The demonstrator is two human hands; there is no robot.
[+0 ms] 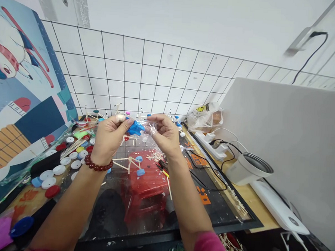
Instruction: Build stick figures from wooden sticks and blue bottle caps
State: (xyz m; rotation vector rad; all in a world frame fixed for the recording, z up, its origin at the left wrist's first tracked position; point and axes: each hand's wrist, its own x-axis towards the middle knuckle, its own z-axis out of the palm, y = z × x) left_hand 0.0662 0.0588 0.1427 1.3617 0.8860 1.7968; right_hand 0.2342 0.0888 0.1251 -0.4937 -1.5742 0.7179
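Observation:
Both my hands are raised above the glass-topped table (230, 215). My left hand (109, 137), with a red bead bracelet at the wrist and a plaster on one finger, pinches one side of a small clear plastic bag (145, 129) that holds a lump of blue clay (135, 128). My right hand (164, 134) pinches the other side of the same bag. Below the hands lie stick-and-cap models (130, 163) made of thin wooden sticks and blue caps.
Several white, red and blue bottle caps (55, 170) lie at the left. A red stool (145, 191) shows under the glass. A power strip (213, 144), a white cup (248, 168), a plastic bag (205, 118) and cables sit at the right. A painted board (19, 106) leans at the left.

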